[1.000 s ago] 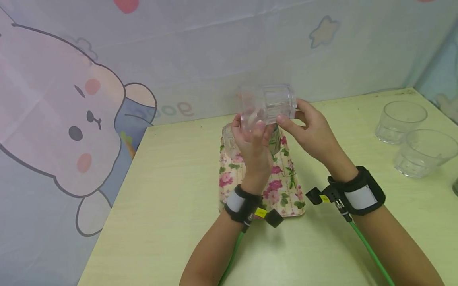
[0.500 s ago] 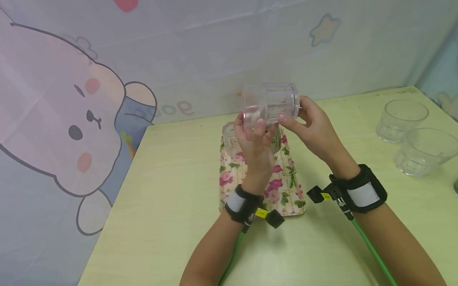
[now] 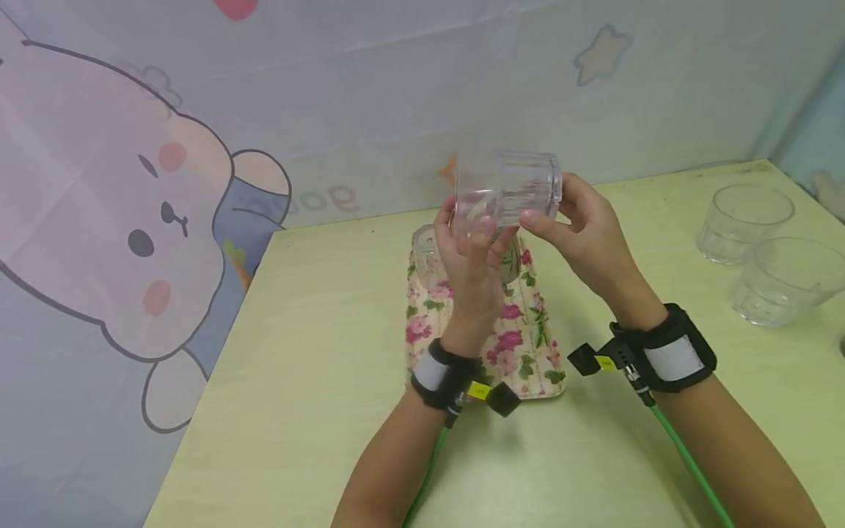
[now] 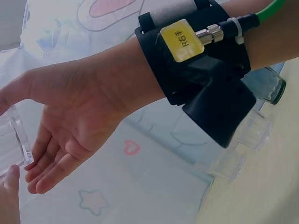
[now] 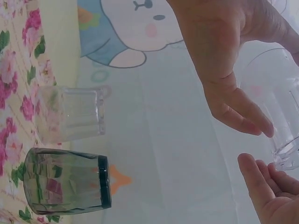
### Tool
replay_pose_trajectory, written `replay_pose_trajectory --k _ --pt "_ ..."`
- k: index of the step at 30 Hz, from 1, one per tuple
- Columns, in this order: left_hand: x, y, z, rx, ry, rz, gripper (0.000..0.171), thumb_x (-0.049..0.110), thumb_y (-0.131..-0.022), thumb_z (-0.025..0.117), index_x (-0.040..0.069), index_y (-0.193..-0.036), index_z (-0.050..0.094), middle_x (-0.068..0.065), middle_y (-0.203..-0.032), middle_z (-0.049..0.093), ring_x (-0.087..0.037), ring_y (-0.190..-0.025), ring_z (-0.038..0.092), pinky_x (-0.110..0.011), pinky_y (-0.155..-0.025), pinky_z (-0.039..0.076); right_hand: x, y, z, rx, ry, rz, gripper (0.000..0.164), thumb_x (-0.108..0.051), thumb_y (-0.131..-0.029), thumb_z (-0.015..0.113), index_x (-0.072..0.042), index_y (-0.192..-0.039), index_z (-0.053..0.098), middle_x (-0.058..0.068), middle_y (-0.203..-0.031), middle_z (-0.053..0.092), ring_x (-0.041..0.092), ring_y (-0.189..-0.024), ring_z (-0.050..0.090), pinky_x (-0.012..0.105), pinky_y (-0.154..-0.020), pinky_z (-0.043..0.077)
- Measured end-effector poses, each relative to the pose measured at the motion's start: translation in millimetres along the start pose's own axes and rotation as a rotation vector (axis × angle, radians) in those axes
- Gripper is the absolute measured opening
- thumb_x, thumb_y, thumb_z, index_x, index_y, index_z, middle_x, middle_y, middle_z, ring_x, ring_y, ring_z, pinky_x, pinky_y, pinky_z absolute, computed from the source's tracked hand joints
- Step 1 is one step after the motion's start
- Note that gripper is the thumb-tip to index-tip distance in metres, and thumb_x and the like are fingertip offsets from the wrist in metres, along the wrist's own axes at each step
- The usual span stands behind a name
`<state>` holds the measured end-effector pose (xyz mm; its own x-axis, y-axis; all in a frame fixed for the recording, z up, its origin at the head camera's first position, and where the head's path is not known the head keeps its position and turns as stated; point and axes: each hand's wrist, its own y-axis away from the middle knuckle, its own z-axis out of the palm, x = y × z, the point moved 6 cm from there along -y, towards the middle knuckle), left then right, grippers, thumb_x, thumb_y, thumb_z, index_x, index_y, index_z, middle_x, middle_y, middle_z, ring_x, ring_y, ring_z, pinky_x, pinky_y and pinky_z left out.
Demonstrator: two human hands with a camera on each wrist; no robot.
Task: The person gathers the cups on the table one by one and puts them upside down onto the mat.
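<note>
A clear glass tumbler (image 3: 528,183) is held on its side above the table, its faceted base pointing right. My left hand (image 3: 474,282) holds it from below near the mouth, thumb in front. My right hand (image 3: 594,238) grips the base end, with the thumb on the near side. Under the hands lies a floral tray (image 3: 511,359). Two glasses stand upside down on it: a clear tumbler (image 5: 70,114) and a green tumbler (image 5: 67,182). In the left wrist view the right hand (image 4: 84,107) shows its palm, while the held tumbler (image 4: 11,144) is cut off by the edge.
Two clear tumblers, a rear one (image 3: 742,227) and a front one (image 3: 775,293), stand upright on the table (image 3: 284,381) at the right. A green glass (image 4: 266,84) is beside them. A printed cloth (image 3: 396,88) hangs behind the table.
Both hands have shifted slightly right with the tumbler, and its base has swung a little. The glasses on the tray and table have stayed put.
</note>
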<state>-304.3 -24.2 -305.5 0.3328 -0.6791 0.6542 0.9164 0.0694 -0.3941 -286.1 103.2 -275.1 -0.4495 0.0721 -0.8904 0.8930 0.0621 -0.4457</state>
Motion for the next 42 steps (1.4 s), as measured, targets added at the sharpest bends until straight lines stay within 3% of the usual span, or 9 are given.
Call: replay_pose_trajectory --k 5,10,19,27,36,42 --pt "2.3 -1.3 0.7 -0.042 -0.04 -0.008 0.121 0.065 -0.057 0.082 0.011 -0.143 0.018 -0.006 -0.136 0.043 -0.013 -0.108 0.058 -0.022 -0.084 0.058 -2 0 -2 0.017 -0.095 -0.047 0.048 -0.009 -0.088 0.064 -0.002 -0.133 0.049 -0.006 -0.116 0.057 0.007 -0.109 0.056 0.009 -0.086 0.052" --pt "6.7 -3.5 2.5 -0.103 -0.081 0.006 0.117 0.064 -0.058 0.081 0.012 -0.143 0.02 -0.005 -0.133 0.045 -0.015 -0.112 0.056 -0.03 -0.091 0.057 -4 1 -3 0.034 -0.15 -0.078 0.047 -0.005 -0.087 0.062 0.0 -0.131 0.05 -0.005 -0.115 0.059 0.009 -0.107 0.056 0.01 -0.086 0.053" --pt "21.1 -7.8 2.5 -0.207 -0.268 0.014 0.122 0.071 -0.057 0.078 0.015 -0.146 0.016 -0.006 -0.135 0.042 -0.018 -0.118 0.052 -0.04 -0.093 0.056 -11 2 -6 0.068 -0.197 -0.144 0.041 0.0 -0.083 0.059 -0.01 -0.123 0.058 -0.003 -0.112 0.061 0.012 -0.103 0.057 0.012 -0.085 0.054" --pt "28.1 -11.7 2.2 -0.316 -0.382 -0.007 0.12 0.07 -0.059 0.077 0.02 -0.148 0.016 0.005 -0.119 0.049 -0.011 -0.11 0.055 -0.022 -0.084 0.056 -14 2 -8 0.079 -0.225 -0.163 0.042 -0.001 -0.08 0.06 -0.012 -0.12 0.059 0.0 -0.112 0.061 0.014 -0.104 0.056 0.013 -0.087 0.054" --pt "31.6 -15.3 -0.6 -0.386 -0.517 0.001 0.124 0.074 -0.06 0.073 0.019 -0.151 0.011 -0.018 -0.127 0.049 -0.015 -0.114 0.055 -0.036 -0.089 0.058 -16 3 -9 0.08 -0.26 -0.187 0.042 -0.001 -0.078 0.061 -0.012 -0.118 0.06 0.002 -0.113 0.06 0.015 -0.105 0.057 0.015 -0.088 0.054" --pt "32.4 -17.1 -1.4 -0.41 -0.562 0.001 0.12 0.074 -0.059 0.074 0.028 -0.15 0.011 -0.023 -0.126 0.053 -0.015 -0.108 0.06 -0.04 -0.087 0.059 -18 3 -10 0.076 -0.274 -0.196 0.04 0.0 -0.077 0.061 -0.012 -0.115 0.062 0.002 -0.109 0.061 0.014 -0.099 0.058 0.015 -0.085 0.055"
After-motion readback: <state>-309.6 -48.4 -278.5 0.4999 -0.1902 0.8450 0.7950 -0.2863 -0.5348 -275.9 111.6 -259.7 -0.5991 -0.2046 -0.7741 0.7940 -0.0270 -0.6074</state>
